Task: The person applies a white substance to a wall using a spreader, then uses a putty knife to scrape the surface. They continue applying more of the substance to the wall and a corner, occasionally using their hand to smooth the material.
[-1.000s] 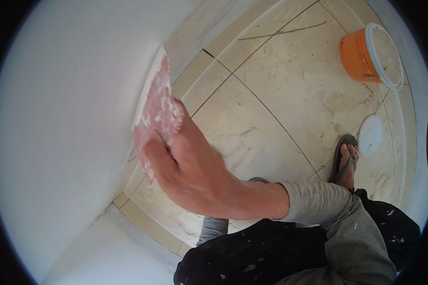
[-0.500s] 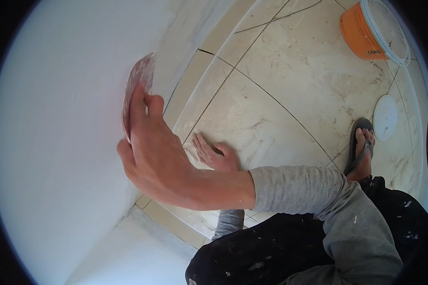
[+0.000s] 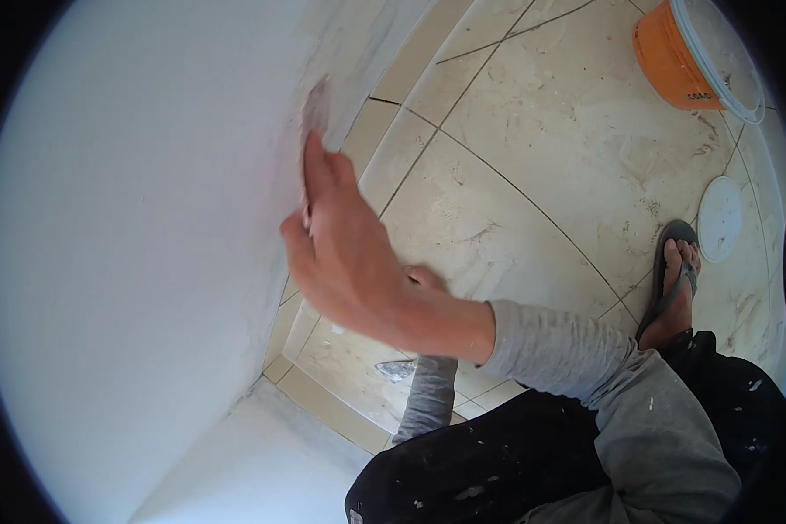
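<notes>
My right hand (image 3: 349, 236) is closed on a thin, pinkish, smeared scraper (image 3: 316, 109). Its edge is against the pale wall (image 3: 148, 201), close to the tiled skirting (image 3: 371, 127). The fingers lie along one side of the scraper, with the thumb at its lower end. Behind my right wrist, my left hand (image 3: 428, 279) rests on the tiled floor (image 3: 515, 131). Only a small part of that hand shows, seemingly the thumb side, apart from the floor-level fingers that are hidden. A streak of greyish smears runs down the wall beside the scraper.
An orange bucket (image 3: 668, 61) with a clear handle stands at the top right, with a white round lid (image 3: 720, 218) below it. My sandalled foot (image 3: 672, 279) is beside the lid. A small grey-white piece (image 3: 396, 371) lies near my left sleeve. A wall corner is at lower left.
My right hand and the scraper have moved right, towards the skirting. My left hand is now mostly covered by my right wrist, and the grey-white piece has come into view.
</notes>
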A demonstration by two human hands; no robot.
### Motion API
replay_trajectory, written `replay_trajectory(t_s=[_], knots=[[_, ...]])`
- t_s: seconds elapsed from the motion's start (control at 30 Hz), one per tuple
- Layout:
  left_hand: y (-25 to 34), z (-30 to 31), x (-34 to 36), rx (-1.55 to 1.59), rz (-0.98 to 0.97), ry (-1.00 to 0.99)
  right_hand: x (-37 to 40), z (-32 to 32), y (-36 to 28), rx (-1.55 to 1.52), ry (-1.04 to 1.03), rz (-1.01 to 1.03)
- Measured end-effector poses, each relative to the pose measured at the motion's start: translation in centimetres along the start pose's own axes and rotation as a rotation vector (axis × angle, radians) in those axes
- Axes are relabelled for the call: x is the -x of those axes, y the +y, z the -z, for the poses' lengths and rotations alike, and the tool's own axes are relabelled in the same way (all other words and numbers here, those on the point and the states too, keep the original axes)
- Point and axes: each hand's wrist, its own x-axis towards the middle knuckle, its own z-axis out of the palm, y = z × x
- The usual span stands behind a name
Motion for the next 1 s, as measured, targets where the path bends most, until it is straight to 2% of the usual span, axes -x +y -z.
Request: replay_trajectory(t_s=[0.03, 0.1, 0.13, 0.2, 0.23, 0.27, 0.33, 0.47, 0.53, 0.6, 0.63, 0.67, 0.73, 0.77, 0.83, 0.87, 0.93, 0.97, 1.0], knots=[[0.0, -0.3, -0.3, 0.000, -0.003, 0.006, 1.2, -0.1, -0.3, -0.004, 0.009, 0.005], [0.0, -0.4, -0.6, -0.008, -0.008, 0.005, 3.7, -0.2, -0.9, -0.016, -0.154, 0.140], [-0.1, -0.5, -0.9, -0.010, -0.018, 0.007, 4.4, 0.2, -0.9, -0.021, -0.147, 0.145], [-0.1, -0.8, -1.5, -0.031, -0.022, 0.016, 5.4, 1.9, -0.6, -0.051, -0.327, 0.140], [-0.1, -0.8, -1.2, -0.041, -0.022, 0.017, 5.1, 2.6, -0.1, -0.050, -0.240, 0.146], [-0.2, -0.6, -0.6, -0.052, -0.020, 0.017, 4.6, 3.3, 0.7, -0.051, -0.239, 0.146], [-0.2, -0.4, 0.5, -0.069, -0.009, 0.016, 2.4, 4.9, 1.7, -0.221, -0.064, -0.004], [0.9, -2.6, -1.1, -0.110, 0.003, 0.024, -1.3, 5.0, 1.2, -0.117, 0.002, -0.006], [-0.6, -0.4, 0.3, -0.142, 0.011, 0.024, -1.4, 2.0, -0.1, 0.105, 0.072, 0.074], [-3.7, 4.9, 2.8, -0.168, 0.013, 0.026, 1.0, 0.0, -1.9, 0.144, 0.032, 0.143], [-2.5, 3.0, 1.8, -0.179, 0.011, 0.026, 2.3, -0.5, -2.4, 0.096, -0.080, 0.108], [-0.7, -0.4, 0.3, -0.191, 0.009, 0.026, 3.8, -0.5, -2.6, 0.092, -0.075, 0.110], [0.3, -2.4, -0.8, -0.214, 0.012, 0.037, 6.0, 0.4, -2.2, -0.111, -0.473, 0.096], [0.3, -2.4, -0.8, -0.227, 0.017, 0.041, 6.5, 0.9, -1.4, -0.114, -0.476, 0.098], [-0.1, -2.1, -0.7, -0.248, 0.034, 0.053, 7.1, 2.3, 0.0, 0.046, -0.374, 0.228], [-0.5, -1.7, -0.4, -0.258, 0.047, 0.059, 7.1, 3.4, 1.0, 0.047, -0.384, 0.231], [-1.0, -1.0, 0.5, -0.277, 0.071, 0.068, 5.5, 5.2, 2.5, 0.250, -0.170, 0.311], [-1.2, -0.8, 0.8, -0.283, 0.081, 0.073, 4.8, 5.1, 3.1, 0.253, -0.178, 0.316], [-1.2, -0.6, 0.9, -0.290, 0.089, 0.078, 4.1, 4.7, 4.0, 0.290, -0.066, 0.375]])
